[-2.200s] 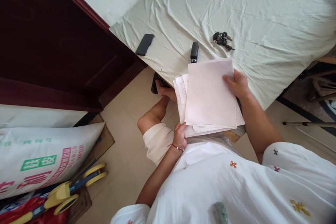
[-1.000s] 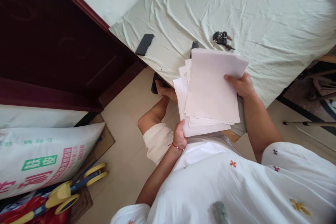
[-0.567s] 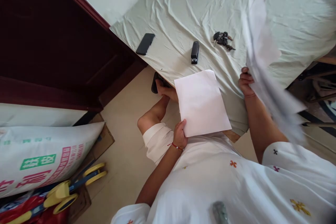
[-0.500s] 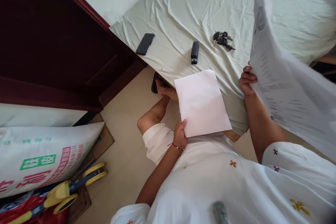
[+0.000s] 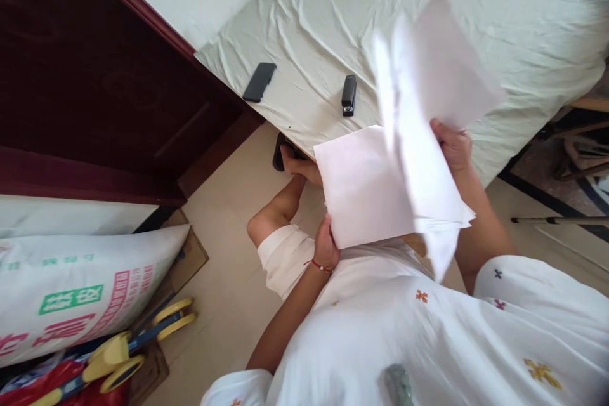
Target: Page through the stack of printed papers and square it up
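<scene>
Here the left hand [image 5: 325, 246] is pinching a flat white sheet [image 5: 364, 187] by its near corner, while the right hand [image 5: 453, 147] is gripping a blurred, curling sheaf [image 5: 428, 120] over the creased bedsheet [image 5: 523, 32], the black stapler [image 5: 349, 94] lying just beyond.

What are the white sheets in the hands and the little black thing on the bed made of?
The sheets look like thin matte paper: they bend and flap in the right hand. The black stapler seems to be glossy plastic or painted metal; its top catches the light, but I cannot tell which.
</scene>
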The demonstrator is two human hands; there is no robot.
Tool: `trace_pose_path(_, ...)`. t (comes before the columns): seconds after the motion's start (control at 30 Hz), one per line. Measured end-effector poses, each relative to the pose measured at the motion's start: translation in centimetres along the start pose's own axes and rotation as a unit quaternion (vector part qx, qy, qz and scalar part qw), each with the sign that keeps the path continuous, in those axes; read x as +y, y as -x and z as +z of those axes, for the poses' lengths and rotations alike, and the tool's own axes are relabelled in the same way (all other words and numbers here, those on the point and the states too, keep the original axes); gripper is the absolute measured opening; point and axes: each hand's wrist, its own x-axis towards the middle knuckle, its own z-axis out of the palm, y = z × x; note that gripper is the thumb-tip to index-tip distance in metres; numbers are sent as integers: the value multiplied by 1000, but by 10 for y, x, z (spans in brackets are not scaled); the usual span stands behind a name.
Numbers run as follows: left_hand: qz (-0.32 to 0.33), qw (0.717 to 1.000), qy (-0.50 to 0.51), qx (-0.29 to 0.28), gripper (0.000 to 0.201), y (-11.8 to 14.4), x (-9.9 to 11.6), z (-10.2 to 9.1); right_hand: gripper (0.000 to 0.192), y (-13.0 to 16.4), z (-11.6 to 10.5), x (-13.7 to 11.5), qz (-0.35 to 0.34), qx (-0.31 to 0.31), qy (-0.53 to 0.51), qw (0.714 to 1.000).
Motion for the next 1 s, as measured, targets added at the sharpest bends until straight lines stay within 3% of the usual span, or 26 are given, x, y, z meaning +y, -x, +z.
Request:
trace_pose_path(0.1,17,1000,8,8,47,0,-1,2,39,6,10,6,10,-8,4,1000)
trace_pose_path(0.3,26,999,12,-36,51,1,-2,2,38,-1,9,19,-45,-145,241,959)
trace_pose_path(1.0,52,998,7,-45,53,-2,-6,0,32,11,24,4,-31,-149,279,948)
